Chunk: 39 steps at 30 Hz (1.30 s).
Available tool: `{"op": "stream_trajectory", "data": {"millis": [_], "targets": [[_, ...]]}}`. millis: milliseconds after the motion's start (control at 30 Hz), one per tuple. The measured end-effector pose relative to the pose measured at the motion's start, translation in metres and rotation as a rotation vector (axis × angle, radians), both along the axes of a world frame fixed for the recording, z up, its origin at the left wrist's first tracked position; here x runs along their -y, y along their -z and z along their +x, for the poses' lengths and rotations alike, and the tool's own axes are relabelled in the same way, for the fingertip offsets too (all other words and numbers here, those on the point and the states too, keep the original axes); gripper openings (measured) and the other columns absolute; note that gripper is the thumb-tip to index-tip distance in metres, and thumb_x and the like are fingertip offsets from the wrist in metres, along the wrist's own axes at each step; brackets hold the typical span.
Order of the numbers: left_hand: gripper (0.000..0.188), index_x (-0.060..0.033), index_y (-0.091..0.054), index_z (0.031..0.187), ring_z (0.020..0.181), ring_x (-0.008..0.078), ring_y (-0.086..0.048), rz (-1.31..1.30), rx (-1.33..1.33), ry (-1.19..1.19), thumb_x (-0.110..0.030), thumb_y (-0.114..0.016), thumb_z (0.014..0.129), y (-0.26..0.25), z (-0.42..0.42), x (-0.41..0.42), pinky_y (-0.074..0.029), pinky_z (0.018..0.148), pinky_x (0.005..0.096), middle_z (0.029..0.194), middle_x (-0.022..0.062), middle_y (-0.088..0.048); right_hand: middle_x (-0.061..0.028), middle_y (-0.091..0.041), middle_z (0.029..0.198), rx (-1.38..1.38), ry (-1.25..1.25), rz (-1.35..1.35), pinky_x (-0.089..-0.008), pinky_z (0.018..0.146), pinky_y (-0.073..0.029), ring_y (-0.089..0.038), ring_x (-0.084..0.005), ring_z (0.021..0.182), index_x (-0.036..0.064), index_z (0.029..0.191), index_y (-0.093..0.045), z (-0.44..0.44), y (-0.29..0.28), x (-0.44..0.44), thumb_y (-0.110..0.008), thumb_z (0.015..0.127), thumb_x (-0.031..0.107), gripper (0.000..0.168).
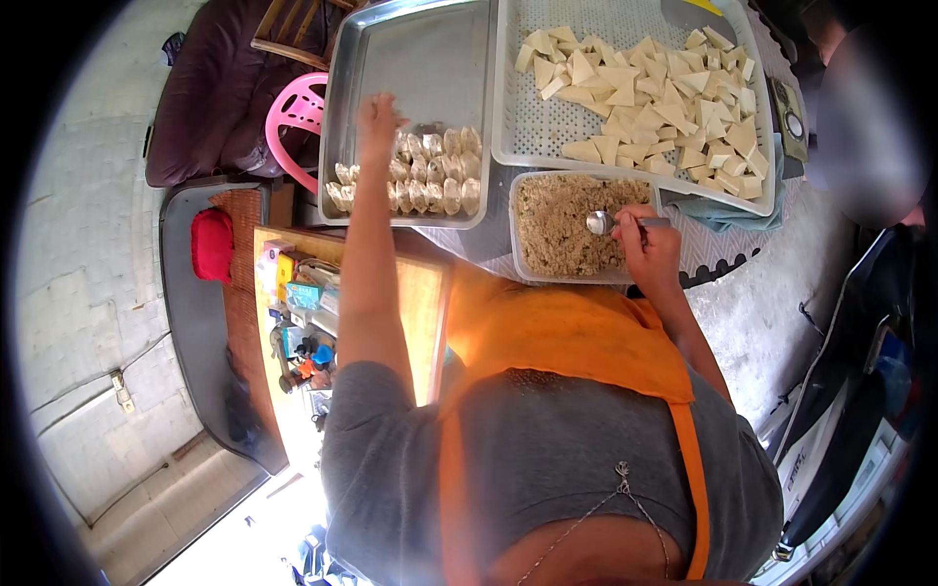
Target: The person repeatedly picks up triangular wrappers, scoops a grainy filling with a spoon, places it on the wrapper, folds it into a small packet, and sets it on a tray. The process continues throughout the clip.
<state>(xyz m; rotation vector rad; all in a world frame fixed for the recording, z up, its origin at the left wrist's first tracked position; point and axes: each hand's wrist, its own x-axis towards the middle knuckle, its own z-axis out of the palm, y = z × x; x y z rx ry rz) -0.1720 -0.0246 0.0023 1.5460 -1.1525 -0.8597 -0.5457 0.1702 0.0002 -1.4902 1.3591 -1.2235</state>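
Note:
My right hand grips a metal spoon above a clear plastic tub of brownish minced filling. Over the metal tray, my left hand hovers with blurred fingers, and I cannot tell whether they hold anything. Rows of pale filled pieces stand close together in the near part of that tray, some of them hidden by my left forearm. Beyond the tub, triangular pieces of what looks like tofu lie heaped in a white perforated plastic tray.
A grey scraper with a yellow edge rests at the perforated tray's far side. Teal cloth pokes out beneath it. A pink plastic seat touches the metal tray's left side. Small goods crowd a wooden table at my left. Someone's blurred form is at right.

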Motion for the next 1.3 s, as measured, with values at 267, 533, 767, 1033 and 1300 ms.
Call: {"op": "stream_trajectory", "data": {"millis": [267,533,767,1033,1300], "targets": [[0.023,-0.0060,-0.070,0.098,0.082,0.0124,-0.062,0.182,0.505,0.395,-0.024,-0.064,0.085,0.071,0.127,0.037,-0.047,0.075,0.0288,0.089,0.0056,-0.069,-0.0070,-0.061,0.062,-0.050,0.016,-0.044,-0.0229,0.045,-0.043,-0.057,-0.0094,0.049,-0.001,0.087,-0.060,0.001,-0.002,0.002,-0.054,0.089,0.005,0.009],[0.034,-0.0041,-0.064,0.106,0.092,0.0157,-0.062,0.541,0.571,0.709,-0.032,-0.047,0.096,0.006,0.097,0.021,-0.047,0.079,0.0313,0.102,0.0079,-0.067,-0.0081,-0.063,0.067,-0.045,-0.002,-0.003,-0.0253,0.047,-0.044,-0.058,-0.0131,0.050,-0.003,0.083,-0.061,-0.001,-0.008,0.001,-0.055,0.088,0.004,0.010],[0.030,-0.0056,-0.065,0.105,0.101,0.0330,-0.060,-0.146,0.809,0.475,-0.029,-0.055,0.089,-0.017,-0.036,0.062,-0.046,0.086,0.0400,0.104,0.0163,-0.065,-0.0058,-0.063,0.070,-0.070,-0.025,-0.023,-0.0214,0.048,-0.041,-0.056,-0.0079,0.053,-0.002,0.087,-0.061,-0.001,-0.008,0.001,-0.054,0.090,0.005,0.010],[0.027,-0.0104,-0.066,0.103,0.110,0.0331,-0.051,-0.335,0.948,0.576,-0.003,-0.051,0.081,0.024,-0.183,0.091,-0.046,0.089,0.0413,0.125,0.0108,-0.055,-0.0059,-0.063,0.068,-0.118,0.005,-0.079,-0.0217,0.047,-0.041,-0.056,-0.0080,0.052,-0.002,0.086,-0.061,0.000,-0.008,0.002,-0.053,0.089,0.004,0.011],[0.020,-0.0032,-0.064,0.100,0.087,0.0219,-0.060,-0.261,0.150,0.364,-0.014,-0.049,0.092,-0.016,-0.167,0.014,-0.051,0.078,0.0357,0.104,0.0067,-0.059,-0.0068,-0.062,0.067,-0.085,-0.012,-0.029,-0.0217,0.048,-0.043,-0.058,-0.0077,0.055,-0.004,0.084,-0.061,0.000,-0.005,0.001,-0.053,0.091,0.007,0.015]]}}
